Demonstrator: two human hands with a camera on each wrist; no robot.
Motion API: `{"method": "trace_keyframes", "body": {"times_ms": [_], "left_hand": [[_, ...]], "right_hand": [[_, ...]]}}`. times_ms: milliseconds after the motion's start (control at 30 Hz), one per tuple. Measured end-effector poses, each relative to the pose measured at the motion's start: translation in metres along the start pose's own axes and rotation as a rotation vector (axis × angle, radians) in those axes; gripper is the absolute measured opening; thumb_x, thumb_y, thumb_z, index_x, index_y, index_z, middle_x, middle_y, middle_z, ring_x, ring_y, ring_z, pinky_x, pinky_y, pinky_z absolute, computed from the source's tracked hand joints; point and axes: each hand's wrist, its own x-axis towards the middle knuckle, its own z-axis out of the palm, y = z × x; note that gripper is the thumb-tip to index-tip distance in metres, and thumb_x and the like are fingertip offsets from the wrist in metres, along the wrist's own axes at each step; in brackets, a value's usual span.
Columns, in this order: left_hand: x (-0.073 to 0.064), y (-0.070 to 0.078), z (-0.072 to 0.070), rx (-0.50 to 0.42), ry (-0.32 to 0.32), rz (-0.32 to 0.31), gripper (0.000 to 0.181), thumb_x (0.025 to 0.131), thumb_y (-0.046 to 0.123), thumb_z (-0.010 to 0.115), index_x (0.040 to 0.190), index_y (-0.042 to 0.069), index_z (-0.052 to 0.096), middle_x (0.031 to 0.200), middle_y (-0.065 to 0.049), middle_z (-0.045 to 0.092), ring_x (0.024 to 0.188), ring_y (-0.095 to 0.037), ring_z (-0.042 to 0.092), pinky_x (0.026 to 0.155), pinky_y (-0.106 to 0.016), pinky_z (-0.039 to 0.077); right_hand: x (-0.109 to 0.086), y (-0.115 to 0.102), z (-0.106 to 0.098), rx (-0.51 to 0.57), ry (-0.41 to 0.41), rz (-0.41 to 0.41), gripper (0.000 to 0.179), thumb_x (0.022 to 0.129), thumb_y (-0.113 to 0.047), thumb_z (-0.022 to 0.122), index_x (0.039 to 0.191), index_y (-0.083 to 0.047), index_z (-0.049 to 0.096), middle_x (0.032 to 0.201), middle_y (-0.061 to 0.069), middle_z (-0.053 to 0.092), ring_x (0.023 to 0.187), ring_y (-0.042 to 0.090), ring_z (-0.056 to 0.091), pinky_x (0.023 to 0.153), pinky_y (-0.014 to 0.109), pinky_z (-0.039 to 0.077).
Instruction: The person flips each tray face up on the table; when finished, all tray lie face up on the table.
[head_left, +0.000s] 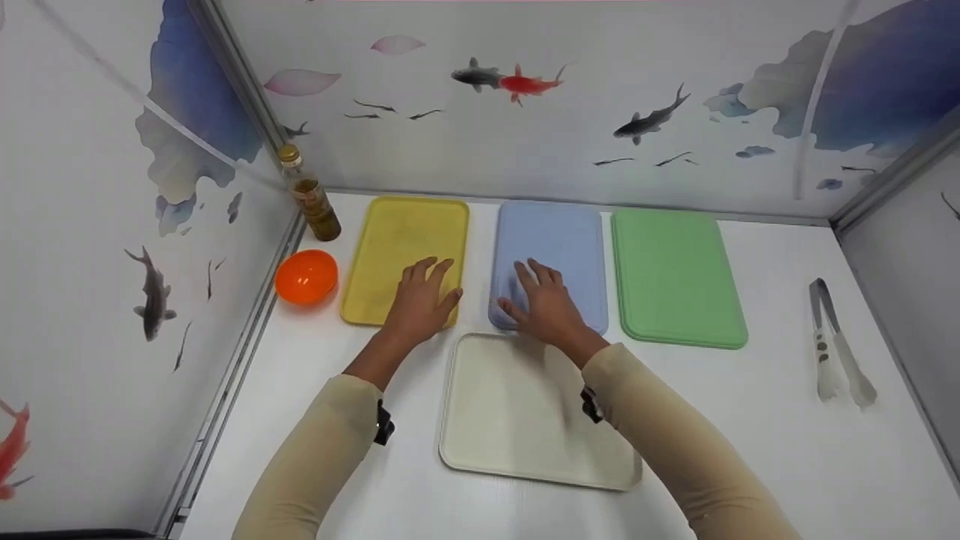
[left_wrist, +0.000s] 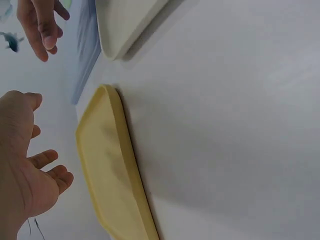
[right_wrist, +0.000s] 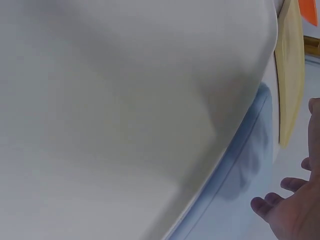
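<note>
My left hand [head_left: 421, 301] is spread above the near right part of a yellow tray [head_left: 409, 225], holding nothing. In the left wrist view a gap shows between that hand [left_wrist: 25, 165] and the yellow tray [left_wrist: 107, 165]. Over the near left part of a blue tray [head_left: 551, 232] hovers my right hand [head_left: 546, 304], fingers apart and empty. The right wrist view shows this hand [right_wrist: 295, 200] beyond the blue tray [right_wrist: 240, 170], which carries its shadow. A cream tray [head_left: 517, 420] lies nearest me, partly under my right forearm. To the right is a green tray [head_left: 679, 277].
An orange bowl [head_left: 307, 277] sits at the left side of the table, with a bottle of brown liquid [head_left: 315, 206] behind it. Metal tongs [head_left: 836, 341] lie at the right. Printed wall panels [head_left: 525, 150] enclose the back and sides.
</note>
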Motion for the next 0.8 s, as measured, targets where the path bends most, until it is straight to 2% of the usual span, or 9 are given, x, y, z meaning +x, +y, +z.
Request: {"method": "trace_keyframes", "body": {"times_ms": [167,400,467,500,567,700,733,800], "left_hand": [[0.008,0.019,0.016,-0.037,-0.024,0.007,0.062,0.114,0.035,0.061,0.167,0.009,0.046,0.17,-0.029,0.04,0.157,-0.051,0.039,0.127,-0.064,0.038],[0.013,0.036,0.034,-0.091,-0.059,0.017,0.059,0.115,0.028,0.058,0.167,0.007,0.043,0.167,-0.031,0.042,0.153,-0.052,0.042,0.125,-0.064,0.04],[0.014,0.039,0.04,-0.121,-0.07,0.014,0.057,0.115,0.025,0.055,0.167,0.006,0.043,0.166,-0.032,0.043,0.151,-0.052,0.043,0.124,-0.065,0.041],[0.018,0.031,0.05,-0.131,-0.064,0.029,0.058,0.116,0.029,0.053,0.168,0.008,0.042,0.166,-0.029,0.044,0.151,-0.049,0.044,0.124,-0.062,0.042],[0.019,0.033,0.055,-0.154,-0.081,0.013,0.059,0.116,0.03,0.051,0.17,0.008,0.04,0.167,-0.028,0.043,0.152,-0.047,0.044,0.125,-0.061,0.041],[0.023,0.035,0.062,-0.203,-0.103,-0.015,0.06,0.117,0.032,0.05,0.171,0.008,0.038,0.17,-0.03,0.039,0.157,-0.049,0.041,0.129,-0.061,0.037],[0.021,0.045,0.057,-0.228,-0.117,-0.039,0.059,0.116,0.027,0.051,0.17,0.005,0.039,0.169,-0.033,0.038,0.157,-0.053,0.039,0.128,-0.066,0.035],[0.023,0.043,0.062,-0.263,-0.12,-0.048,0.06,0.116,0.029,0.052,0.169,0.005,0.04,0.168,-0.034,0.039,0.157,-0.054,0.038,0.128,-0.068,0.034]], "right_hand": [[-0.015,0.029,-0.015,0.004,0.028,0.067,0.084,0.111,-0.052,0.062,0.173,-0.003,0.033,0.176,0.032,0.031,0.158,0.06,0.034,0.127,0.069,0.037],[-0.035,0.064,-0.023,-0.004,0.05,0.143,0.086,0.11,-0.05,0.064,0.172,0.001,0.032,0.173,0.037,0.031,0.152,0.066,0.036,0.121,0.072,0.042],[-0.04,0.072,-0.024,0.004,0.05,0.166,0.087,0.11,-0.05,0.064,0.172,0.001,0.03,0.172,0.038,0.031,0.151,0.067,0.037,0.12,0.071,0.043],[-0.043,0.075,-0.024,0.007,0.052,0.178,0.088,0.11,-0.05,0.065,0.172,0.002,0.03,0.172,0.039,0.031,0.151,0.067,0.037,0.119,0.071,0.044],[-0.046,0.081,-0.024,0.01,0.054,0.197,0.089,0.11,-0.05,0.065,0.172,0.003,0.028,0.171,0.04,0.031,0.15,0.067,0.038,0.118,0.071,0.046],[-0.052,0.088,-0.025,0.031,0.06,0.218,0.089,0.11,-0.048,0.065,0.172,0.004,0.027,0.169,0.043,0.032,0.15,0.066,0.039,0.117,0.071,0.046],[-0.054,0.089,-0.025,0.038,0.06,0.219,0.089,0.11,-0.048,0.064,0.172,0.004,0.026,0.169,0.043,0.032,0.15,0.066,0.039,0.117,0.072,0.046],[-0.056,0.091,-0.026,0.051,0.062,0.224,0.089,0.11,-0.047,0.064,0.172,0.004,0.026,0.169,0.043,0.032,0.151,0.065,0.039,0.118,0.072,0.045]]}}
